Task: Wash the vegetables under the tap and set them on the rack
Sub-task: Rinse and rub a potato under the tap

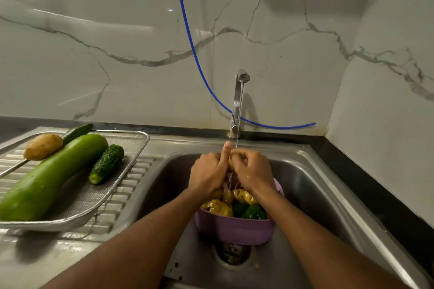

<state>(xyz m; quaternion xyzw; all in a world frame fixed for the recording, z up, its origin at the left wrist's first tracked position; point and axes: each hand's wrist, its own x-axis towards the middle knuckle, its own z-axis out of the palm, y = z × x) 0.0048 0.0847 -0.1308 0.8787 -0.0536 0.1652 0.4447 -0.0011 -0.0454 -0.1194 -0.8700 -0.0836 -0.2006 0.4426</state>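
Left hand (207, 171) & right hand (252, 170) both clasp one small yellow-brown potato (231, 164) under the steel tap (238, 103) stream, over the lilac plastic colander (234, 227) w/ unwashed veg so runoff drains, washed ones on the mesh steel rack (131, 159) far left.

Rack: one potato (43, 146), one gourd (51, 177), two cucumbers (106, 164).

Thin blue hose (187, 37): hangs from twelve o'clock down the wall, curving to three o'clock along the backsplash foot. White grey-veined marble wall tiles (94, 54): rear and right. Black stone counter edge (375, 178): borders the steel basin, three o'clock. Round metal drain strainer (233, 253): six o'clock, basin floor.
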